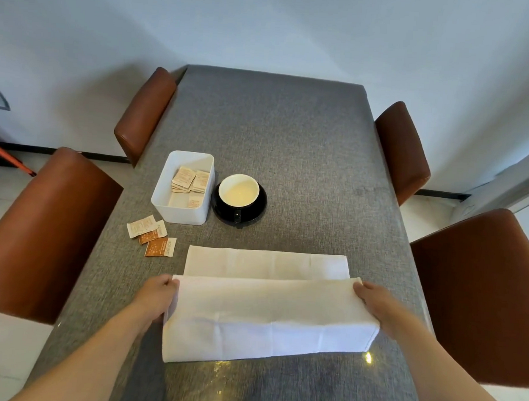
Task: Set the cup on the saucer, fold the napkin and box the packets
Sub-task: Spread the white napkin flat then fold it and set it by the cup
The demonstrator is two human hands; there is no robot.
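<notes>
A white napkin (265, 312) lies across the near part of the grey table (276, 133), its near half lifted and carried over the far half. My left hand (158, 293) pinches its left corner and my right hand (371, 303) pinches its right corner. Behind it a black cup (239, 190) with a cream inside stands on a black saucer (258, 212). To the cup's left a white box (182, 209) holds several packets (190, 180). Three more packets (151, 236) lie loose on the table in front of the box.
Brown chairs stand along both sides: two on the left (44, 230) (144, 112) and two on the right (480, 291) (402, 150). The table's far half is bare grey cloth. A white wall rises behind it.
</notes>
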